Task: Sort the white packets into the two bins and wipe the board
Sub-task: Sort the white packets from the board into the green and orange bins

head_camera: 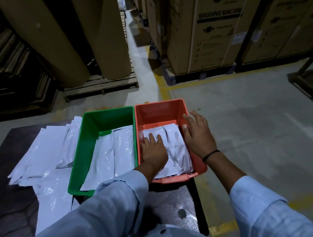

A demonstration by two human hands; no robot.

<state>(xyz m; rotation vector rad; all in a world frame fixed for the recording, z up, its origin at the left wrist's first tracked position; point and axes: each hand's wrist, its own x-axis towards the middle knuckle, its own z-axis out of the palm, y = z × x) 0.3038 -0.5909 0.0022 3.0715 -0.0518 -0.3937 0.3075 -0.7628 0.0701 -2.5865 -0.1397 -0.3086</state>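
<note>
Two bins sit side by side, touching, on a dark board [14, 206]: one green bin [82, 149] and, at its 3 o'clock, one red bin [160, 110].

The green bin holds at least two white packets [115, 156] lying flat lengthwise, side by side; a third edge may show beneath them, but the count cannot be told for sure.

The red bin holds a small heap of packets [177, 148], at least two on top with more edges showing at the 6 o'clock end; the exact number cannot be told.

Both hands are in or at the red bin. The left hand [153, 150] lies palm down on the heap at the bin's 9 o'clock side, fingers spread flat and pressing on the packets, not curled around anything. The right hand [198, 133] stands on edge at the bin's 3 o'clock wall, fingers extended and loose, the thumb touching the heap's right side; it grips nothing. A thin dark band [211, 155] circles the right wrist. Both arms wear light blue sleeves [110, 207].

At the green bin's 9 o'clock, a loose pile of unsorted packets [47, 152] spreads over the board, overlapping; at least six can be made out, with more beneath. One further packet [51, 201] lies toward 7 o'clock of the green bin.

Across the concrete floor [257, 128] at 12 o'clock stand two large brown paper rolls [80, 34] on a wooden pallet [99, 84], and toward 1 o'clock three big cardboard boxes [212, 30] printed for washing machines.
</note>
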